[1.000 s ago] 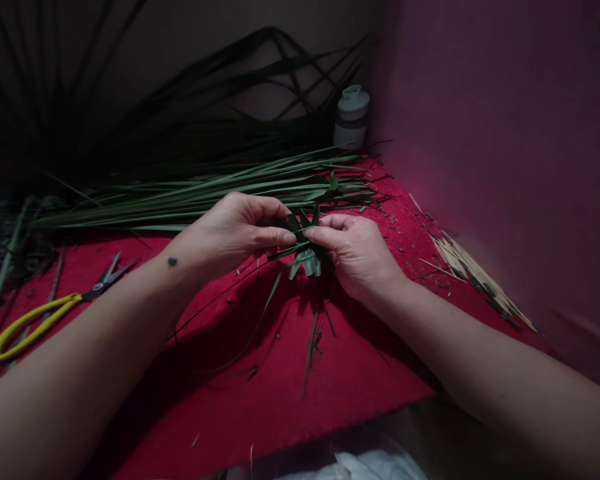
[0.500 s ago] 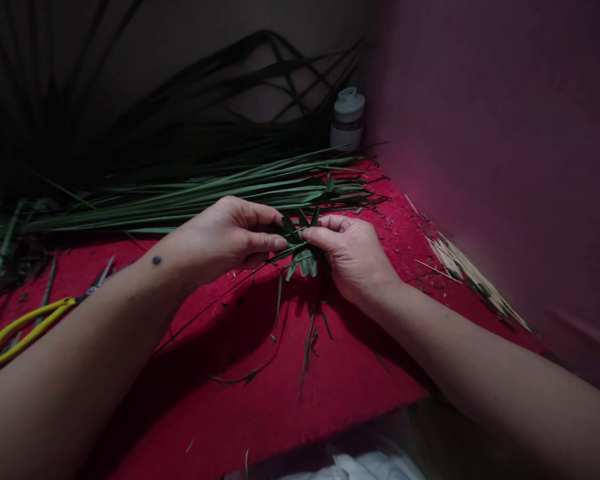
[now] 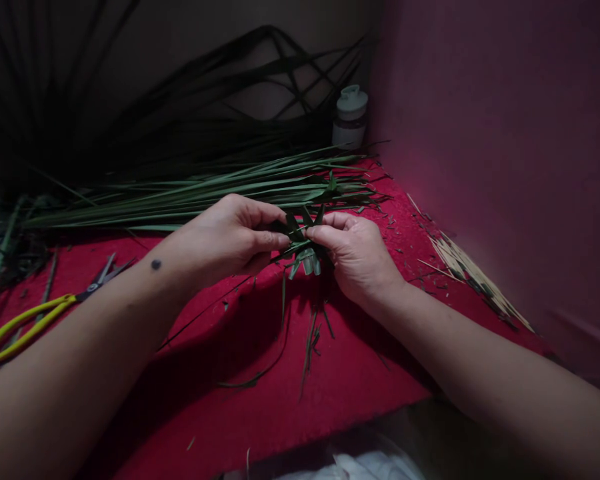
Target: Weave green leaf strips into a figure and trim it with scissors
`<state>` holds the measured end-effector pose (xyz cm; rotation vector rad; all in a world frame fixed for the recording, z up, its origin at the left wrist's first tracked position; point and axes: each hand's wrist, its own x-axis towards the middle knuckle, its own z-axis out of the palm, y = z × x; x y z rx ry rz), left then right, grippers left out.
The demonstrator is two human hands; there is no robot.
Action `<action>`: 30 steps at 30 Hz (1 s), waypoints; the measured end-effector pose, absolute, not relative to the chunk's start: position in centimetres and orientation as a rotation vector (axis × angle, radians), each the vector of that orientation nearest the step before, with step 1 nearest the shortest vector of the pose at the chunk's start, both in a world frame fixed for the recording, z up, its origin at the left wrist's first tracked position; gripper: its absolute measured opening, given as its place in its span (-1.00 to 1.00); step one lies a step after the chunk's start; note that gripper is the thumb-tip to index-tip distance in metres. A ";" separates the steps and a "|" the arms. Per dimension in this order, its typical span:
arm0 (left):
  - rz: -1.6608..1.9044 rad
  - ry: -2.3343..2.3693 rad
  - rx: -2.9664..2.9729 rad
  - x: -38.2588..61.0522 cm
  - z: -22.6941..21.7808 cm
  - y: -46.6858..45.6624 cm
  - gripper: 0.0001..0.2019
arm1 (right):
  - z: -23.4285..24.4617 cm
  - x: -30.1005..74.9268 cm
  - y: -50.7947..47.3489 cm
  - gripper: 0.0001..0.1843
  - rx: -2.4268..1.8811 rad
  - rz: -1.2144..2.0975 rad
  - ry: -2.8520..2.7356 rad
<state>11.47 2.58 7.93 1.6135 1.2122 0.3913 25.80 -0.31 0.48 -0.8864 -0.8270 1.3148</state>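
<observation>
Between my hands is a small woven palm-leaf piece point(image 3: 307, 259), dark green, with pointed tips above and short cut ends fanning out below. My left hand point(image 3: 245, 233) pinches its left side between thumb and fingers. On the other side my right hand point(image 3: 357, 253) is closed on it, thumb pressed against the forefinger near a thin pale strip. A thin dark strand point(image 3: 205, 313) runs from the piece down to the left, passing behind my left forearm. The piece is held above the red cloth, and fingers cover part of it.
Long green leaf strips point(image 3: 180, 197) lie in a bundle behind my hands. Yellow-handled scissors point(image 3: 30, 320) rest at left, partly under my forearm. A lidded bottle point(image 3: 351, 117) stands at the back. Thin pale sticks point(image 3: 475, 277) lie along the right edge; scraps dot the red cloth point(image 3: 260, 427).
Both hands and the leaf piece have shifted very slightly to the right in view. The left forearm uncovers a little more of the scissor blades. The grip stays the same.
</observation>
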 end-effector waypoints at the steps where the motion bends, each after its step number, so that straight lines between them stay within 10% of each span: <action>1: 0.389 1.218 1.612 11.5 8.0 2.6 -0.94 | 0.5 25.8 -0.3 -0.93 -0.884 1.312 -0.827; 30: 0.358 1.217 1.753 11.8 7.4 2.2 -0.89 | 1.1 25.8 -0.8 -0.88 -1.067 1.115 -0.927</action>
